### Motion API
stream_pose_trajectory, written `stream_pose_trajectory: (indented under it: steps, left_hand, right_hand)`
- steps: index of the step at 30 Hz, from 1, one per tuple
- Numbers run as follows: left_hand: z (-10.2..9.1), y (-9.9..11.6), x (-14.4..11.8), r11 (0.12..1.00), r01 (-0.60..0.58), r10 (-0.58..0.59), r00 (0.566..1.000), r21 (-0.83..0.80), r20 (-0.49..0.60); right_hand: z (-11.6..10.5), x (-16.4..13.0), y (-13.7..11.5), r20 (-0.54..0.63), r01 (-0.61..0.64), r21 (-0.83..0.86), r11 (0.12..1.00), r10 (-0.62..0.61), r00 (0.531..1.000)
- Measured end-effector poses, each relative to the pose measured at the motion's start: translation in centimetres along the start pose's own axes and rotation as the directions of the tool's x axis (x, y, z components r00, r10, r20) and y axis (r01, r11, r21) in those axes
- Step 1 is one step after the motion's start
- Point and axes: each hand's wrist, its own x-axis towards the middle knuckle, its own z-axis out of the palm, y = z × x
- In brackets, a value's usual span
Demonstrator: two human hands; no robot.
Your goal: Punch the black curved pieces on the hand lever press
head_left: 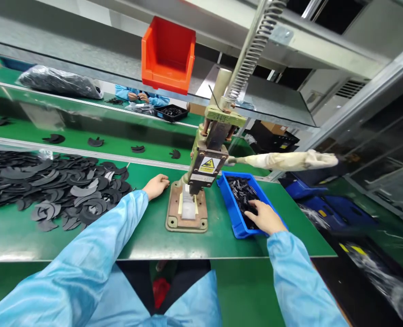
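My left hand [156, 186] lies low on the green bench, left of the hand press; its fingers are stretched out and nothing shows in them. My right hand [266, 218] reaches into a blue bin [234, 218] of small black plastic parts [238, 193]. Thumb and fingers are apart there, with the fingertips touching the parts. Between my hands stands the hand press [206, 163], with a yellow warning label on its head. A pale, translucent block [188, 209] sits on its base plate [187, 225], below the ram. The press's cloth-wrapped lever [286, 160] points right, above the bin.
Dark curved flat pieces [85, 190] lie heaped on the left. Behind the bench, a green conveyor [116, 136] carries several spaced black pieces. An orange bin [169, 59] sits on the overhead shelf [85, 54]. Across the line, a co-worker's hands [138, 96] are near a black tray [170, 112].
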Motion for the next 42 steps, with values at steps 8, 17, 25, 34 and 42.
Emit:
stream_pose_trajectory:
  steps: [8, 17, 25, 34, 42]
  left_hand:
    - [-0.6, -2.7, -6.4, 0.989, -0.121, 0.119, 0.993, 0.084, 0.023]
    - [-1.3, -3.8, -10.8, 0.987, -0.158, 0.158, 0.987, 0.008, -0.039]
    - [1.7, -0.1, -19.5, 0.869, -0.454, 0.476, 0.876, 0.2, -0.081]
    - [4.4, 3.0, -25.6, 0.744, -0.629, 0.559, 0.77, 0.225, 0.308]
    - [4.5, 1.9, -25.7, 0.615, -0.78, 0.735, 0.621, 0.12, 0.27]
  right_hand:
    - [1.6, 2.2, 1.2, 0.246, -0.08, -0.136, 0.987, 0.112, 0.963]
    - [-0.4, -1.0, 0.9, -0.093, -0.113, 0.121, 0.986, 0.124, 0.988]
    - [3.2, -7.7, -7.4, -0.342, 0.218, 0.64, 0.737, 0.019, 0.94]
    - [11.1, -14.2, -15.9, -0.28, 0.307, 0.892, 0.331, -0.128, 0.951]
    - [12.8, -14.9, -16.3, -0.281, 0.316, 0.907, 0.277, -0.158, 0.947]
